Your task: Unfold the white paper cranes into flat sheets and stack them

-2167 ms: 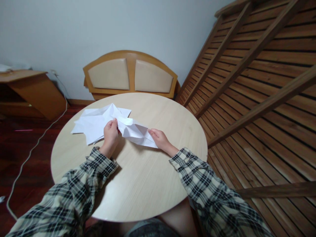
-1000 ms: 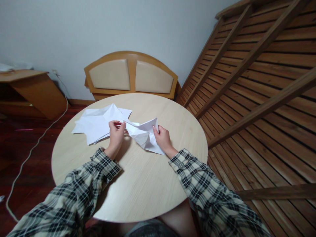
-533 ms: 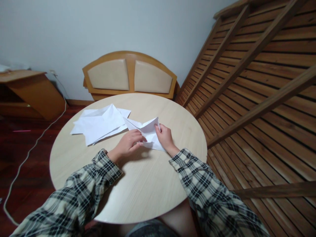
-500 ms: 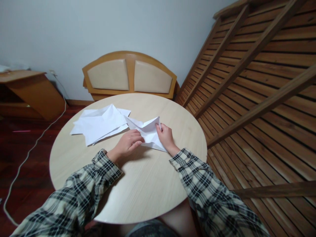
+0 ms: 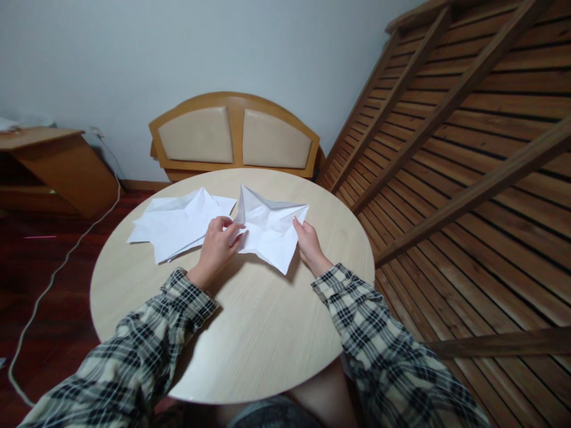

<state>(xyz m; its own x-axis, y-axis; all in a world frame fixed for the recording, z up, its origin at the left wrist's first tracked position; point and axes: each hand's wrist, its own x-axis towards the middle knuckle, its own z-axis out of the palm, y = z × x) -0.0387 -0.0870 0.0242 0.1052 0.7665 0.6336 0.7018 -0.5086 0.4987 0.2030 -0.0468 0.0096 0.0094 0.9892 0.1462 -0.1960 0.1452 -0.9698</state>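
The creased white sheet (image 5: 270, 227) is held up just over the far middle of the round desk (image 5: 250, 333). The left hand (image 5: 218, 242) pinches its left edge and the right hand (image 5: 307, 243) pinches its right edge, and the face turned to the camera is plain white paper with only fold lines. The fingers behind the sheet are hidden. The left hand covers a corner of the pile of white papers (image 5: 172, 223) lying just to its left, and both plaid sleeves are cut off at the bottom edge.
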